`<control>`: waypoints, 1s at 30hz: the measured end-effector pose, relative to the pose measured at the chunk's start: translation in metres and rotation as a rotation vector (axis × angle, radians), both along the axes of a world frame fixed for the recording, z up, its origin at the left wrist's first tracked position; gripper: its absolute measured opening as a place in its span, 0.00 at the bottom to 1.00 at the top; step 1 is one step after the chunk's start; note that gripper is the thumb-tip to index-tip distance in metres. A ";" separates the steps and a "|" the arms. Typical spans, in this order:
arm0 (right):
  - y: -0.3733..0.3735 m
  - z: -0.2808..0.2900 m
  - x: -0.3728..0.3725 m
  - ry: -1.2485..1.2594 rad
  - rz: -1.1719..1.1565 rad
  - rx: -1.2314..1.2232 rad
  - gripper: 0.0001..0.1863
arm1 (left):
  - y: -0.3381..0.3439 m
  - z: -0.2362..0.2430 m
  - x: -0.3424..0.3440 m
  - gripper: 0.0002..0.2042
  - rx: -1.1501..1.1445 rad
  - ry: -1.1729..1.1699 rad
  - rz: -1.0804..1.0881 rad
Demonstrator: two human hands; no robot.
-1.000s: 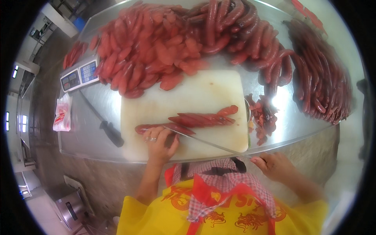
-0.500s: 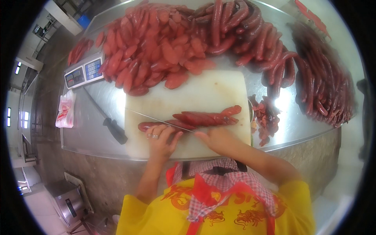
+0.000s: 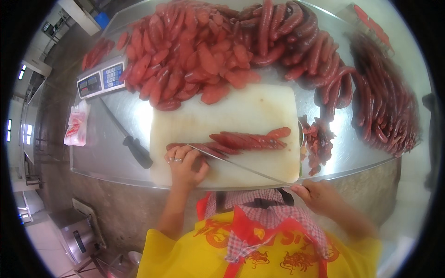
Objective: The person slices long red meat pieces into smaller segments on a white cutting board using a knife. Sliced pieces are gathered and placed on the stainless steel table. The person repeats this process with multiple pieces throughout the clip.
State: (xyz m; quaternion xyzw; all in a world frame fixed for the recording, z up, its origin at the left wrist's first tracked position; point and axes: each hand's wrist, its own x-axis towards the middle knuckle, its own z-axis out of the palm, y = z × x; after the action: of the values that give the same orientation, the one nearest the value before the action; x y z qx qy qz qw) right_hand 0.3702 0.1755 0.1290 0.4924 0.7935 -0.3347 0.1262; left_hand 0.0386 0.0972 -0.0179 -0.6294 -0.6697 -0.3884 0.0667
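On the white cutting board [image 3: 227,113], a dark red sausage lies crosswise, its right part cut into slanted, overlapping slices [image 3: 252,141]. My left hand [image 3: 186,167], with a ring on one finger, presses its bent fingers on the sausage's left end, covering much of it. My right hand [image 3: 320,197] is closed round the handle of a long thin knife [image 3: 248,170], just off the board's near right corner. The blade runs up and left across the board, its tip end at the sausage beside my left fingers. Most of the handle is hidden in my right hand.
A heap of sausage slices [image 3: 185,55] lies beyond the board, with whole sausages [image 3: 296,28] and more sausages [image 3: 384,97] to the right. Scraps [image 3: 319,143] sit by the board's right edge. Leftward are a second knife [image 3: 134,146], a scale [image 3: 101,78] and a plastic packet [image 3: 76,124].
My right hand has drawn back to the right and toward me, pulling the knife along. Its tip end now reaches only to the sausage. My left hand stays on the sausage's left end.
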 end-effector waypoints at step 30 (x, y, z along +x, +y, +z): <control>0.013 -0.080 -0.052 0.258 -0.023 -0.047 0.37 | -0.012 0.006 0.045 0.18 -0.089 -0.214 0.119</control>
State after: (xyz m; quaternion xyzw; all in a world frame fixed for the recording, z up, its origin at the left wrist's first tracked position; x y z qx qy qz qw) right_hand 0.3186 0.1881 0.0490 0.4512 0.7893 -0.4153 0.0305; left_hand 0.0834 0.0852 -0.0122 -0.5459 -0.7255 -0.4189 -0.0103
